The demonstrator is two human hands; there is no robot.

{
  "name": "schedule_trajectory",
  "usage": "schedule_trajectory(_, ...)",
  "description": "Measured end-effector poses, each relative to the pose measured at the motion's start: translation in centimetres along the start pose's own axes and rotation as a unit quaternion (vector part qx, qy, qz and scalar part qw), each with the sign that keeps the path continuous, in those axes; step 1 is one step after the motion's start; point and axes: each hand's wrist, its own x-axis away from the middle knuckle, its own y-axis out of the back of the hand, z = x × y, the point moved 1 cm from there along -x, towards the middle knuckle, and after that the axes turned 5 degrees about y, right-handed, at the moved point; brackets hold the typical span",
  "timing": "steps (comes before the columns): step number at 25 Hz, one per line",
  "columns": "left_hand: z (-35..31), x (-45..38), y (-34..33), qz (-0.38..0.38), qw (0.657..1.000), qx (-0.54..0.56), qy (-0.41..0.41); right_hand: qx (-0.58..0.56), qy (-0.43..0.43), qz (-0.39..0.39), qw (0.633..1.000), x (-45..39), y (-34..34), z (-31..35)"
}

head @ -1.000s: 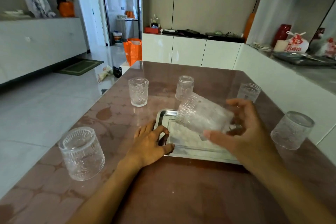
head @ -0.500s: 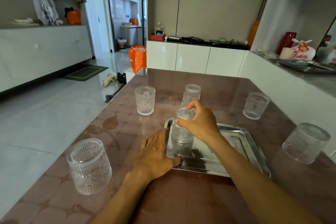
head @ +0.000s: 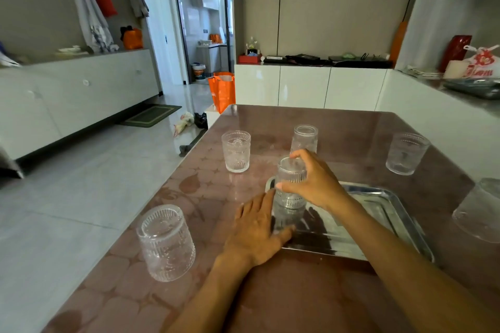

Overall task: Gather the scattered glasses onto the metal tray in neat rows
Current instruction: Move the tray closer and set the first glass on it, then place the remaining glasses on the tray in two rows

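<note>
A metal tray (head: 389, 211) lies on the pinkish table in front of me. My right hand (head: 313, 181) grips a ribbed glass (head: 290, 184) standing base-up in the tray's far left corner. My left hand (head: 257, 230) lies flat on the tray's left edge, fingers spread, holding nothing. Loose glasses stand around the tray: one upside down at the near left (head: 166, 243), one upright at the far left (head: 236, 151), one behind my right hand (head: 305, 136), one at the far right (head: 407, 153), and one at the right frame edge (head: 479, 211).
The table (head: 297, 292) drops off to the floor on its left side. A white counter (head: 446, 105) runs along the right with bags and a tray on it. An orange bag (head: 221, 89) stands on the floor beyond the table's far end.
My right hand carried the tilted glass leftward and set it base-up in the tray's far left corner. The left hand stayed on the tray's left edge. The camera view lifted slightly.
</note>
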Motion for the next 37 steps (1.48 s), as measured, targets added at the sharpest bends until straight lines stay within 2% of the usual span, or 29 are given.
schedule_trajectory(3,-1.5,1.2,1.2,-0.052,0.998,-0.018,-0.026,-0.019,0.033,-0.072,0.997,3.2,0.3,0.2)
schedule_trajectory(5,-2.5,2.8,2.8,-0.107,0.993,0.011,-0.052,-0.04,0.051,-0.108,0.992,6.8,0.0,0.5)
schedule_trajectory(8,-1.3,7.0,5.5,-0.286,0.953,0.065,-0.079,-0.052,0.071,-0.081,0.993,12.2,-0.9,0.7)
schedule_trajectory(10,1.7,10.2,7.5,-0.415,0.908,0.039,-0.03,-0.063,0.08,-0.045,0.994,14.3,-1.3,0.8)
schedule_trajectory(11,3.3,11.5,8.4,-0.44,0.897,0.018,0.021,-0.065,0.083,-0.035,0.994,14.8,-1.4,0.9)
schedule_trajectory(13,5.9,12.7,9.2,-0.389,0.909,0.047,0.143,-0.063,0.088,-0.027,0.994,15.2,-1.4,1.6)
schedule_trajectory(14,6.6,12.8,9.2,-0.335,0.915,0.119,0.19,-0.067,0.09,-0.028,0.993,15.2,-1.4,2.3)
schedule_trajectory(16,6.9,12.8,8.7,-0.264,0.901,0.268,0.218,-0.078,0.096,-0.033,0.992,15.3,-1.2,3.6)
schedule_trajectory(18,6.9,13.0,8.4,-0.274,0.89,0.294,0.214,-0.115,0.098,0.004,0.988,16.0,-1.0,5.0)
schedule_trajectory(20,5.8,12.8,8.7,-0.295,0.902,0.267,0.168,-0.261,0.094,0.086,0.957,16.7,-0.7,6.8)
schedule_trajectory(22,2.3,11.9,9.1,-0.286,0.925,0.242,0.068,-0.357,0.1,0.11,0.922,16.5,-0.7,8.1)
schedule_trajectory(23,0.0,11.4,8.9,-0.269,0.936,0.225,0.016,-0.372,0.094,0.088,0.919,16.1,-0.8,8.5)
schedule_trajectory(26,-5.7,9.6,7.1,-0.259,0.951,0.136,-0.096,-0.381,0.055,-0.043,0.922,15.3,0.1,7.7)
schedule_trajectory(27,-6.5,8.8,6.4,-0.232,0.957,0.121,-0.124,-0.377,0.049,-0.075,0.922,15.3,0.5,6.9)
schedule_trajectory(28,-6.9,7.7,5.8,-0.158,0.967,0.139,-0.147,-0.366,0.044,-0.103,0.924,15.3,1.3,5.8)
schedule_trajectory(30,-5.8,5.5,5.1,0.027,0.97,0.2,-0.138,-0.332,0.016,-0.15,0.931,14.8,2.9,3.5)
schedule_trajectory(31,-5.0,4.4,4.6,0.062,0.969,0.208,-0.12,-0.307,-0.013,-0.172,0.936,14.1,3.8,2.1)
schedule_trajectory(32,-4.2,3.2,4.1,0.043,0.975,0.191,-0.101,-0.281,-0.046,-0.188,0.94,13.2,4.8,0.8)
schedule_trajectory(34,-3.2,1.1,2.8,-0.04,0.992,0.075,-0.09,-0.232,-0.101,-0.189,0.949,10.8,6.1,-1.4)
schedule_trajectory(37,-3.2,-0.6,0.2,0.0,0.992,-0.068,-0.11,-0.175,-0.119,-0.151,0.966,7.7,5.9,-3.4)
